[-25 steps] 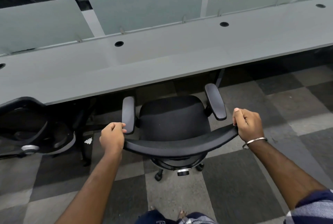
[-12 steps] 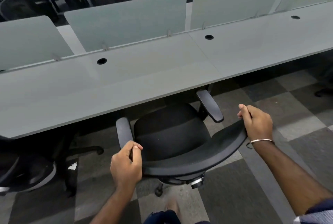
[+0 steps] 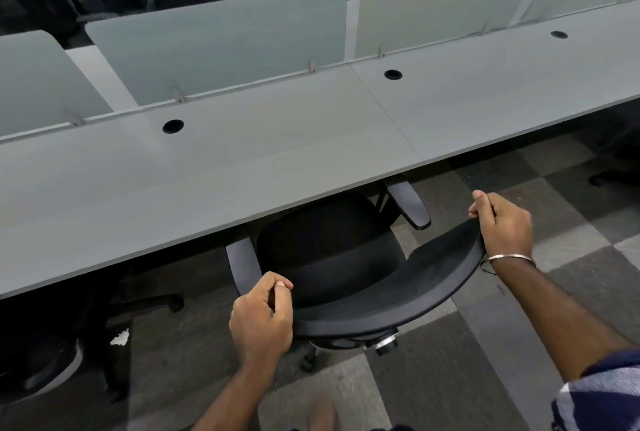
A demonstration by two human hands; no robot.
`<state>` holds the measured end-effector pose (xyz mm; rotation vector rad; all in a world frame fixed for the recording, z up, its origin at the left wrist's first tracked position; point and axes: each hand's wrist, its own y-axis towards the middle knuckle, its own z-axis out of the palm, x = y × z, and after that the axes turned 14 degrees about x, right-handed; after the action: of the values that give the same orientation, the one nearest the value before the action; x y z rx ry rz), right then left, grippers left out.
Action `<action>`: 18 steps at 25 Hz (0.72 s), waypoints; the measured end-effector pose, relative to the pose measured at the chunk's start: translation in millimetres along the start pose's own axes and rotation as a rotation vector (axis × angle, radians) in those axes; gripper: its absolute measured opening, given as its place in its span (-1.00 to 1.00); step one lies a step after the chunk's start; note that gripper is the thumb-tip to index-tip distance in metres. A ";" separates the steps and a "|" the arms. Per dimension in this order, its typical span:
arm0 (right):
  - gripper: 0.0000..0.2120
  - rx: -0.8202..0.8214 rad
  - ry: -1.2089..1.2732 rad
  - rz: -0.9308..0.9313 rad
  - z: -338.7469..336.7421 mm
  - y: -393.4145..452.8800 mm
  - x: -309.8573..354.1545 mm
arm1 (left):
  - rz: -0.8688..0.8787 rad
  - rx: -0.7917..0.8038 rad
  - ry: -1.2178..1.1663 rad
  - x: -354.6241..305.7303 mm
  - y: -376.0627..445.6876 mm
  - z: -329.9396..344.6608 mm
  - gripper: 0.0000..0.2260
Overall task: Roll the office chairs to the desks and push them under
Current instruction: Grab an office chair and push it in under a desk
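Frosted pale-green divider panels [image 3: 221, 39] upright in a row. Grey-and-dark checkered carpet tiles [image 3: 571, 243] underfoot, white scrap of paper [image 3: 120, 338] lying there.

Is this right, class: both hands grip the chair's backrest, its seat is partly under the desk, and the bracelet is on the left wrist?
Not quite. The head view shows the bracelet on the right wrist. Both hands do grip the backrest, seat partly under the desk.

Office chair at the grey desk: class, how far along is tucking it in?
Done: the chair is at the desk, armrest fronts under its edge. In hand: left hand and right hand grip the backrest. Left: most of the seat is still out.
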<state>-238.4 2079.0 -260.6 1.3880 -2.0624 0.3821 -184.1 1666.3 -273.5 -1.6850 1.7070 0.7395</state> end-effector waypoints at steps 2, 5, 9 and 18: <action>-0.59 0.018 -0.029 0.003 -2.7 23.3 -3.1 | -0.011 0.004 0.010 -8.8 7.5 12.5 -0.78; -0.59 0.029 0.003 -0.009 -5.3 60.5 -11.1 | -0.010 -0.013 0.030 -24.5 24.6 31.9 -0.78; -0.58 0.030 0.022 -0.053 -4.0 100.4 -21.5 | -0.021 -0.078 0.024 -38.1 48.3 50.9 -0.78; -0.53 0.075 0.159 -0.205 26.2 127.8 -15.1 | 0.013 -0.220 -0.039 -15.5 115.3 25.7 -0.77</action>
<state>-359.2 2127.6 -277.8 1.5452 -1.7754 0.4704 -298.3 1699.3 -282.4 -1.7932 1.6605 0.9907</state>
